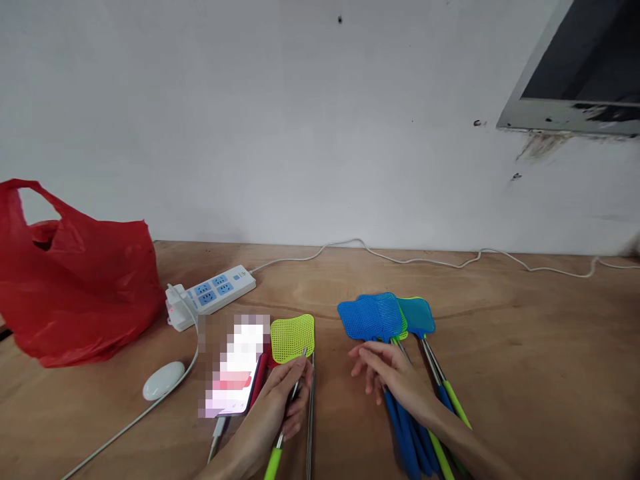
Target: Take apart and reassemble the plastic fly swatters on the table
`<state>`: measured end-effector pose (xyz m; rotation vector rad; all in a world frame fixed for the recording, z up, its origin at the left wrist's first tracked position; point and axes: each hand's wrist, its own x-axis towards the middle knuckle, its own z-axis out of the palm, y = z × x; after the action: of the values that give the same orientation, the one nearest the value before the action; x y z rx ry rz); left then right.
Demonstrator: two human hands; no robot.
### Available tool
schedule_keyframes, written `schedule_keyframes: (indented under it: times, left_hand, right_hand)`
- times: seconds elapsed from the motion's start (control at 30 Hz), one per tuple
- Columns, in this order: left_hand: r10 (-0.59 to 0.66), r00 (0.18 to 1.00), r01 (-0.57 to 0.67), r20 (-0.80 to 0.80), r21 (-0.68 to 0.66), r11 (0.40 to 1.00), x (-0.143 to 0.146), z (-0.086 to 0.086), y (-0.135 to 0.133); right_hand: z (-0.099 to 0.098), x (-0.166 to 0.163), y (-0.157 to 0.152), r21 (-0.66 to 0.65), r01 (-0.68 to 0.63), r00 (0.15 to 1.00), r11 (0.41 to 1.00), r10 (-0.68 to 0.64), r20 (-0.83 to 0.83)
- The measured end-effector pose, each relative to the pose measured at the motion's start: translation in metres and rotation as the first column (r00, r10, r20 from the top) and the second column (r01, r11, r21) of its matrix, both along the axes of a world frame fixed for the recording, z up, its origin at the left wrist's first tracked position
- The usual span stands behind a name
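**Holding one yellow swatter beside a blue pile**

In the head view, a yellow fly swatter [293, 338] is seen lying on the wooden table [550, 347], its mesh head pointed toward the wall. Its thin metal shaft is gripped by the left hand [280, 400], whose fingers are curled shut around it just below the head; the green grip shows under the wrist. A second bare metal rod [311, 413] is laid just beside that hand, on its right.

The right hand [395, 380] is rested on the shafts of a pile of blue swatters [373, 317], with its fingers loosely spread and nothing clamped between them. The blue heads are fanned out just beyond the fingertips, and green and blue grips are trailed back under the forearm.

To the left of the yellow swatter a phone [235, 373] is placed, its screen blurred. Beyond it a white power strip [215, 293] is found, with a white cable [425, 260] run along the wall. A small white oval object [163, 380] is set near the phone, and a red plastic bag [75, 280] is stood at the far left.
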<state>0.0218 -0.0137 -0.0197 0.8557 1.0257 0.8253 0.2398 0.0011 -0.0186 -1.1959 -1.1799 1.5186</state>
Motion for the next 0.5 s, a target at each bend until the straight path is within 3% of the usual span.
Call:
schedule_keyframes:
  times: [0.13, 0.23, 0.37, 0.5]
  left_hand:
    - [0.120, 0.993, -0.121, 0.016, 0.131, 0.984, 0.011, -0.001, 0.008]
    - [0.200, 0.980, -0.198, 0.007, 0.177, 0.964, 0.012, 0.001, 0.012]
    - [0.196, 0.980, -0.197, 0.019, 0.160, 0.967, 0.011, 0.002, 0.012]
    - [0.191, 0.974, -0.206, 0.120, 0.128, 0.970, 0.014, 0.004, 0.009]
  right_hand:
    - [0.001, -0.006, -0.020, -0.099, -0.266, 0.963, 0.959, 0.269, 0.016]
    - [0.007, -0.015, -0.030, -0.166, -0.393, 0.919, 0.904, 0.392, -0.036]
    - [0.006, -0.026, -0.037, -0.184, -0.439, 0.898, 0.879, 0.425, -0.113]
    - [-0.004, -0.037, -0.039, -0.196, -0.382, 0.924, 0.903, 0.377, -0.063]
